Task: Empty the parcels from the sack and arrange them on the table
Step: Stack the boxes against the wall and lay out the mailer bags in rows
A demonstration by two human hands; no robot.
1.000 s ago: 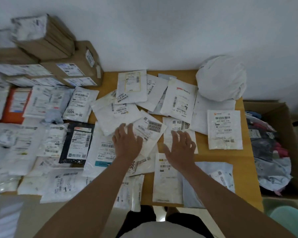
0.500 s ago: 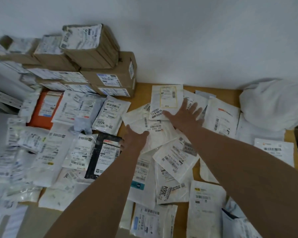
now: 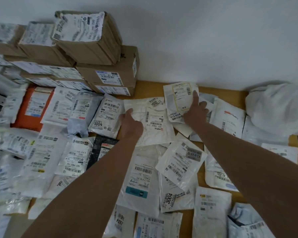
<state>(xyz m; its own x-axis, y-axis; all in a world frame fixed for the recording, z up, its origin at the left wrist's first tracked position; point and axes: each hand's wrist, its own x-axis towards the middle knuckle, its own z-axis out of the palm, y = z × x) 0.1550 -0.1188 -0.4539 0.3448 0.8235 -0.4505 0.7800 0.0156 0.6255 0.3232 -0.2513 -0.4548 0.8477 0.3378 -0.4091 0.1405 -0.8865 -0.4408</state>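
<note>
Nearest the camera, white plastic mailers are lying overlapped along the front of the wooden table, among them one marked 3004 and a long one with a teal label. Both bare forearms are reaching out over these parcels toward the far edge.

Just beyond the teal-label mailer, the left hand is resting on the near left corner of a large crumpled white mailer; its fingers are curling at that edge, though whether they are pinching it or merely pressing down cannot be told. Left of that large mailer, a padded parcel marked 1004 is lying just beside the hand, and a black mailer is showing nearer, partly under the left forearm.

Right of the large mailer, the right hand is pressing on a white envelope with a yellow-bordered label: the index finger is lying straight across its right edge, while the other fingers are folding loosely against the parcels beneath.

Further right of that envelope, the emptied-looking white sack is sitting bunched at the far right corner of the table. Far left of the large mailer, an orange parcel is lying flat, and behind it stacked cardboard boxes are standing against the white wall.
</note>
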